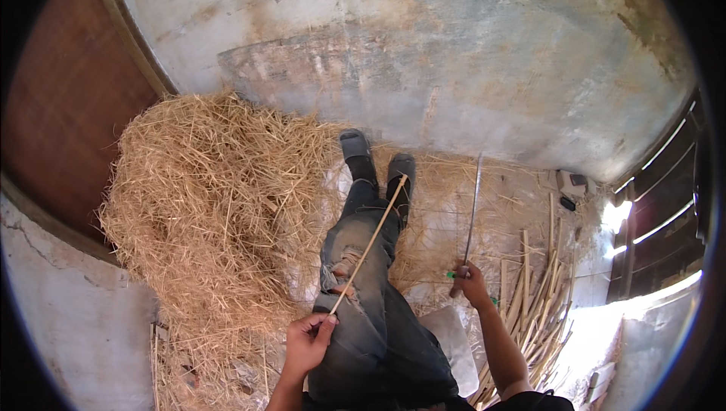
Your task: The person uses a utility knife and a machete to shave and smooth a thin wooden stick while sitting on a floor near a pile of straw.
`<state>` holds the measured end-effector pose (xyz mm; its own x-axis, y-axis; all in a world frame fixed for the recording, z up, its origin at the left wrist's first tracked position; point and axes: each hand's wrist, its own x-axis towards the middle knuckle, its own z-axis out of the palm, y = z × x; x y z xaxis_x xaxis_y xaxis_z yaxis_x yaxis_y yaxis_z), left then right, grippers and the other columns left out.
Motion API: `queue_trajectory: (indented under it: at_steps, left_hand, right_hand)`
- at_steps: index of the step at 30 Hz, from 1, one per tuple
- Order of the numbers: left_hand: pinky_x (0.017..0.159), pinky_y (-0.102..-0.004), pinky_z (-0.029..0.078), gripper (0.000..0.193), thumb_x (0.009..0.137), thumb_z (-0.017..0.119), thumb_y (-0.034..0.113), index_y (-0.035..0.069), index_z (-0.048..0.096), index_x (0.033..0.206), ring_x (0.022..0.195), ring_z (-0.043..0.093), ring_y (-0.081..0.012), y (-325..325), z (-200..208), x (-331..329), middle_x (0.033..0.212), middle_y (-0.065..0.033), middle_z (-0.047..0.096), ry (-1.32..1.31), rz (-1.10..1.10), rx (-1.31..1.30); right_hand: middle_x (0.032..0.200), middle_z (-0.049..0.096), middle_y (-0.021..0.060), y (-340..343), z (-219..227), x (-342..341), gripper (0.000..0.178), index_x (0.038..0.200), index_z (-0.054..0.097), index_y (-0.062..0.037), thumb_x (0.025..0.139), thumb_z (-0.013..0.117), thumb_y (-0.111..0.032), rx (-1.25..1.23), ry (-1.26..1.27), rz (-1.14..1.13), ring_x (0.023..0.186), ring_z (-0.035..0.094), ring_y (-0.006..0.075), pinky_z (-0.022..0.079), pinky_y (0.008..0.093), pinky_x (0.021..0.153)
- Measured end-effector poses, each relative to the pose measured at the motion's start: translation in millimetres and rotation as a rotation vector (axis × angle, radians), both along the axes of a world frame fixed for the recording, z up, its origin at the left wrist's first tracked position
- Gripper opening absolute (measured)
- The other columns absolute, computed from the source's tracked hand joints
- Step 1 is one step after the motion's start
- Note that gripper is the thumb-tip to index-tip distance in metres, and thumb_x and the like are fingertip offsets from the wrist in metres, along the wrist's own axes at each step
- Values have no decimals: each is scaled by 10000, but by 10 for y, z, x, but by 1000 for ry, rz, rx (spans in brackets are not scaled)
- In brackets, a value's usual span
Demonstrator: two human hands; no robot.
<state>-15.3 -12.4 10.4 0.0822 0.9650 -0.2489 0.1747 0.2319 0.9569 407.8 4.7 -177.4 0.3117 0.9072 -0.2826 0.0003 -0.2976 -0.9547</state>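
Bamboo strip (368, 245) is the thing in hand here, a thin pale sliver running diagonally over the person's lap, from the fingers up toward the shoes.

Starting at the far left, there's a brown wooden panel (68, 101) and a cracked pale wall below it. Next to that sits a big heap of dry straw (219, 199), piled on the floor against a stained concrete wall (423, 63) and spilling right up to the person's legs.

The left hand (308, 339) is closed around the lower end of the strip, pinching it between thumb and fingers just over the left thigh. The strip's far tip ends near the dark shoes (378, 161), which point at the wall. The person sits with legs stretched out in ripped grey jeans (370, 313).

Moving right, the right hand (470, 281) is clenched around the handle of a long knife (473, 207), whose narrow blade sticks up and away, well apart from the strip. Something green shows at the grip, too small to make out.

Further right lies a loose bundle of split bamboo sticks (537, 297) on the floor, just beside the right forearm. At the far right edge is a dark slatted wooden gate (665, 207) with bright light coming through.
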Motion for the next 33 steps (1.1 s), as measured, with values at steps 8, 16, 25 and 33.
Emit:
queue_trajectory:
  at_steps: [8, 16, 25, 33]
  left_hand:
    - [499, -227, 366, 236, 990, 689, 211, -13, 736, 933, 549, 480, -30, 50, -33, 97, 623, 40, 560, 13, -11, 16]
    - [520, -229, 356, 237, 981, 692, 212, -14, 752, 939, 582, 461, -19, 49, 70, 131, 614, 46, 568, 143, 5, 50]
    - [595, -245, 439, 227, 966, 705, 176, -35, 756, 1032, 665, 545, -50, 166, 130, 328, 737, -34, 699, 187, -14, 185]
    - [747, -254, 517, 227, 977, 675, 118, -59, 735, 1106, 836, 647, -82, 62, 251, 404, 936, -124, 777, 263, -97, 207]
  right_hand:
    - [965, 708, 145, 367, 704, -214, 334, 1096, 583, 18, 780, 484, 67, 570, -13, -28, 967, 715, 255, 561, 382, 825]
    - [758, 691, 118, 140, 1656, -516, 238, 1056, 538, -19, 823, 520, 24, 353, -76, 227, 752, 733, 239, 552, 346, 668]
    - [598, 619, 129, -8, 2217, -1051, 401, 957, 588, -28, 942, 678, -419, 224, -893, 551, 586, 677, 346, 512, 446, 526]
    - [661, 680, 130, 732, 2038, -381, 531, 928, 643, -61, 985, 555, -581, 144, -1069, 241, 656, 707, 374, 528, 495, 547]
